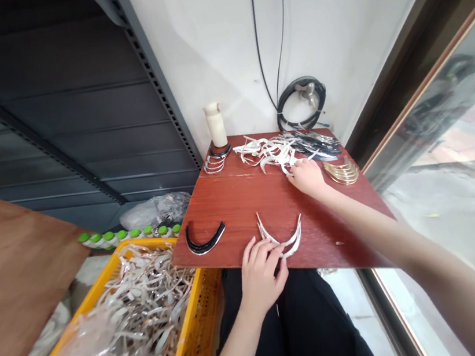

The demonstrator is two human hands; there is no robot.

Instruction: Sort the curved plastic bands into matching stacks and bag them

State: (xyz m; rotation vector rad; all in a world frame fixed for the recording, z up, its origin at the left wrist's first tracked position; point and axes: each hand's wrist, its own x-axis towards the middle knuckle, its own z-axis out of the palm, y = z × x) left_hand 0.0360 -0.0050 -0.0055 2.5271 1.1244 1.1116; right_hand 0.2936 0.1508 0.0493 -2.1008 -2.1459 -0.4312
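At the near edge of the flat reddish-brown table [227,202], the loosely spread left hand [264,271] touches curved white strips [295,240]. The right hand [306,177] touches the far tangled white-strip pile [266,151]; its grip is unclear.

Slim white curved strips [294,246] lie just inside the near edge of the worktop [227,202], close to its middle, nested into a U with the tips pointing toward the far edge; their exact number is hard to tell. A loose, tangled heap of similar white strips [271,153] spreads near the far edge's middle.
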